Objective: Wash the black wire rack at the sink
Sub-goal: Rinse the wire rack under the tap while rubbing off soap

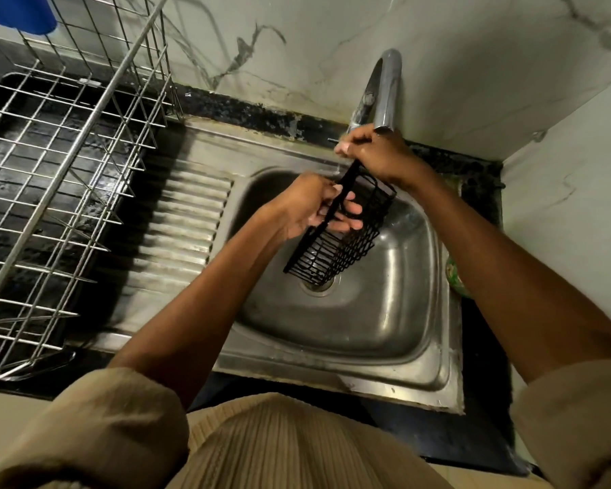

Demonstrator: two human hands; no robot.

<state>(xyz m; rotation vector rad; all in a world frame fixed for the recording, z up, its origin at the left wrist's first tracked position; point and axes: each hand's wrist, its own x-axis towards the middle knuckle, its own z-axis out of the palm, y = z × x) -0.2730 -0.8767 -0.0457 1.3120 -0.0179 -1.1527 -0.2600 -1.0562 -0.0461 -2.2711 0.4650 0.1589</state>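
The rack (346, 227) hangs tilted over the sink (385, 312), below the tap (385, 93); the right hand (378, 153) grips its top end, and the left hand (314, 206) curls fingers (350, 210) through its wires. This looks like hand-rubbing; next probably calls for turning it to reach unwashed sides

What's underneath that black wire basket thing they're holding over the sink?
Below the black wire rack lies the steel sink basin, with its drain showing just past the rack's lower end. Part of the drain is hidden behind the wires.
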